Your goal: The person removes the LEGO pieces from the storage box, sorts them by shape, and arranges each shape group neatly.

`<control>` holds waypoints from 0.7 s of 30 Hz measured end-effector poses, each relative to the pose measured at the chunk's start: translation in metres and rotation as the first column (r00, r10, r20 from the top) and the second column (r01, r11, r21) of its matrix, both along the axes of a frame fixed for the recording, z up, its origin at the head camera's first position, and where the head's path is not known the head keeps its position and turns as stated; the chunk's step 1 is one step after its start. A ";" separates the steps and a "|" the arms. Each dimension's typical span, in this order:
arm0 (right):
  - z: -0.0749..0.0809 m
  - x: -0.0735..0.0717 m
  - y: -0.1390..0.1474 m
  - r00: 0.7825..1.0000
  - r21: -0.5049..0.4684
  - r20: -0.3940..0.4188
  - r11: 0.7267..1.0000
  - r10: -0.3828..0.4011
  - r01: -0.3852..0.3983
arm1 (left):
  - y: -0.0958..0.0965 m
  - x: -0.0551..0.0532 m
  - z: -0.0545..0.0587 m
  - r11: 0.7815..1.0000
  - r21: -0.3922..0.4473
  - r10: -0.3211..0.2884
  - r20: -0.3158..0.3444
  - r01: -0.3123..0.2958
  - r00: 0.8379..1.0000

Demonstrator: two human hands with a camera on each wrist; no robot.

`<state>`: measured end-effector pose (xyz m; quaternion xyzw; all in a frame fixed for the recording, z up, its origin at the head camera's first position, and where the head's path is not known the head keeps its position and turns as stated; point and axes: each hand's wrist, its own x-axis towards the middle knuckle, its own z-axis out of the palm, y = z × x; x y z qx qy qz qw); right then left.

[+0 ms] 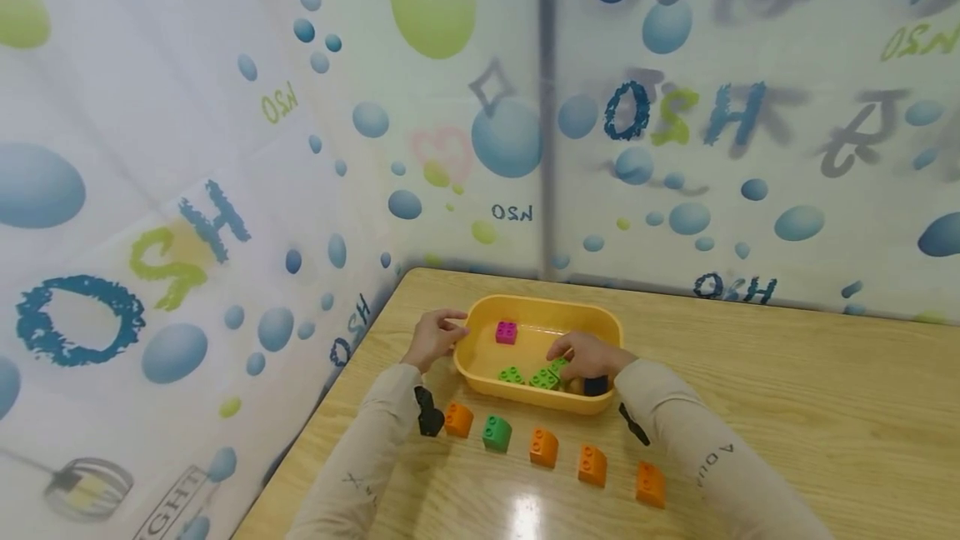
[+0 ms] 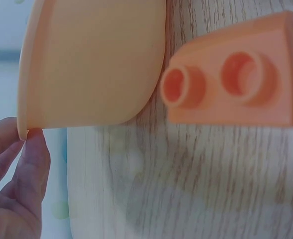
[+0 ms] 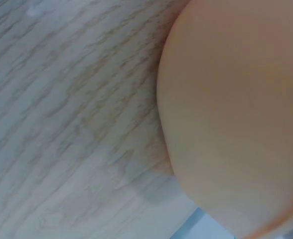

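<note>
Head view: left hand (image 1: 436, 336) pinches the yellow tub's (image 1: 525, 393) left edge; best keep still. Can't tell the right hand's (image 1: 588, 354) grip.

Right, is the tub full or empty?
Neither: the head view shows a pink block and several light green blocks inside the tub, with much of its floor bare.

pale walls (image 1: 450, 248) with blue bubble prints, wood-grain table (image 1: 810, 407), bright glare (image 1: 527, 517)
</note>
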<state>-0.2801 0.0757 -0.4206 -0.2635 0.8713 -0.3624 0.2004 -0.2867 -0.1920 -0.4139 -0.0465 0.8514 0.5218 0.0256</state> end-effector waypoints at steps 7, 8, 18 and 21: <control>-0.004 -0.001 -0.002 0.988 0.000 -0.121 0.995 -0.095 0.096 | 0.001 0.001 0.000 1.000 -0.009 0.005 -0.001 -0.005 1.000; -0.005 -0.002 -0.002 0.987 -0.005 -0.121 0.994 -0.106 0.106 | 0.001 0.001 0.000 1.000 -0.008 0.004 -0.001 -0.004 1.000; -0.006 -0.005 0.000 0.985 -0.004 -0.119 0.992 -0.126 0.127 | 0.002 0.003 0.001 1.000 -0.002 -0.012 -0.011 0.012 1.000; -0.008 -0.006 0.000 0.981 0.021 -0.162 0.994 -0.106 0.111 | 0.002 0.003 0.001 1.000 -0.004 -0.012 -0.010 0.012 1.000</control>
